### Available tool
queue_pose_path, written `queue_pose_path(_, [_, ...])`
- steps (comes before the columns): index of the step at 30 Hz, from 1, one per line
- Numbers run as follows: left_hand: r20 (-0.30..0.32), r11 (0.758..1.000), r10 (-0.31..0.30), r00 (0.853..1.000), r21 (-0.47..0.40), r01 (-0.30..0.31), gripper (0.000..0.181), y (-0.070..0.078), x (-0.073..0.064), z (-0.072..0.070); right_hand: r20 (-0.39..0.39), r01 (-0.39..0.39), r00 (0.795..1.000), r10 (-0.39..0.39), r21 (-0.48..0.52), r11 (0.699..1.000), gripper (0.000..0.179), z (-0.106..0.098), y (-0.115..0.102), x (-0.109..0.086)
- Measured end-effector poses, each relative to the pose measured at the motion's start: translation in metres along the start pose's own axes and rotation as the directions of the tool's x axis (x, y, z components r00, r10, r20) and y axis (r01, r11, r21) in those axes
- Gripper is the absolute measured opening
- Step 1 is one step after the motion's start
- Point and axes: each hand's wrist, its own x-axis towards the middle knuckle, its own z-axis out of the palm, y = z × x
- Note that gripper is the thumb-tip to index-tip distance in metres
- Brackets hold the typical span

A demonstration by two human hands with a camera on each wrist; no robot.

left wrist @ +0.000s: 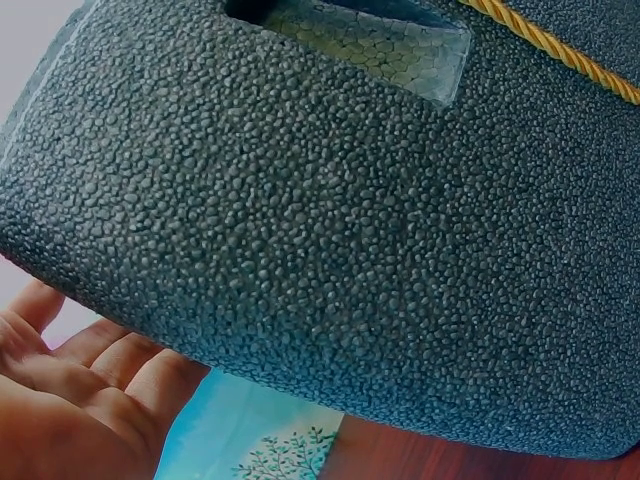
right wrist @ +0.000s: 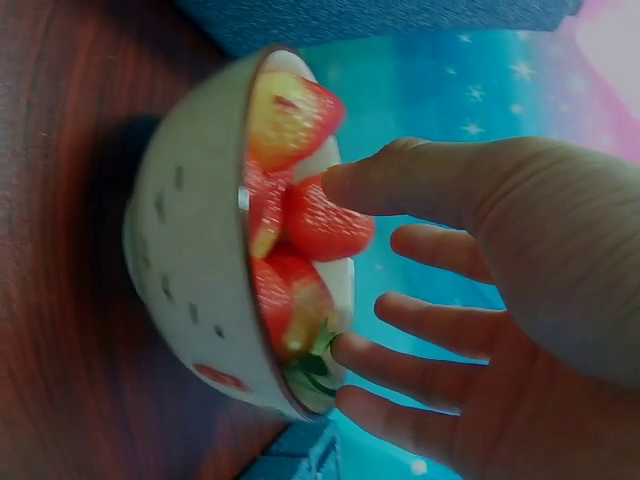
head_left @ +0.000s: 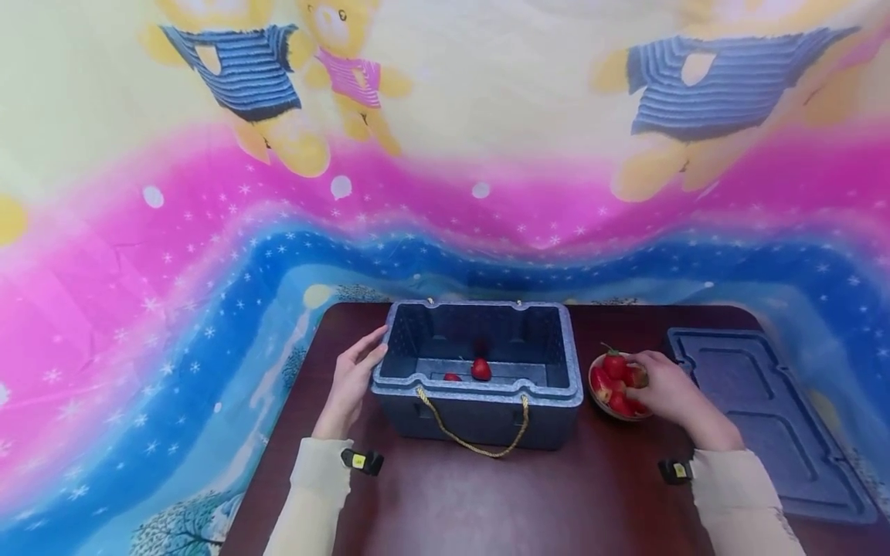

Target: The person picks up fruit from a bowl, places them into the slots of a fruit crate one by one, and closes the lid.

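A dark grey foam box (head_left: 480,425) with yellow rope handles stands on the table, its lid off. Inside lie a red strawberry (head_left: 480,369) and part of another red one (head_left: 452,378). My left hand (head_left: 353,378) rests against the box's left side near the rim, fingers extended. To the right of the box is a patterned bowl (right wrist: 190,240) holding several strawberries (head_left: 615,364). Over its right side reaches my right hand (head_left: 664,390). In the right wrist view its fingers are spread, and the thumb (right wrist: 385,180) overlaps a strawberry (right wrist: 325,220).
The box's grey lid (head_left: 772,417) lies flat on the right part of the dark brown table (head_left: 473,502), beyond the bowl. A colourful cloth (head_left: 445,208) with bears and snowflakes hangs behind and around the table.
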Motion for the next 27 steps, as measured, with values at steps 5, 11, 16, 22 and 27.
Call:
queue_pose_path(5, [0.031, 1.000, 0.004, 1.000, -0.007, -0.004, 0.044, -0.001, 0.007, 0.007, -0.008, -0.027, 1.000, 0.027, -0.032, 0.999, 0.062, 0.004, 0.001, -0.007])
queue_pose_path(11, [0.061, 1.000, 0.000, 0.998, -0.010, 0.001, 0.046, 0.003, 0.014, 0.005, 0.061, -0.088, 0.994, 0.092, -0.073, 0.993, 0.065, -0.004, -0.008, 0.001])
queue_pose_path(16, [0.045, 1.000, -0.010, 0.999, 0.017, 0.009, 0.046, 0.009, 0.017, -0.006, 0.100, -0.106, 0.988, 0.117, -0.102, 0.989, 0.069, -0.011, -0.023, 0.019])
queue_pose_path(22, [-0.037, 0.999, -0.032, 0.999, 0.004, 0.032, 0.048, 0.014, 0.003, -0.035, 0.175, -0.076, 0.980, 0.097, -0.125, 0.989, 0.067, -0.010, -0.059, 0.059])
queue_pose_path(27, [-0.121, 0.999, -0.050, 0.991, -0.022, 0.048, 0.046, 0.015, -0.014, -0.054, 0.194, 0.035, 0.981, -0.003, -0.163, 0.986, 0.050, -0.004, -0.083, 0.083])
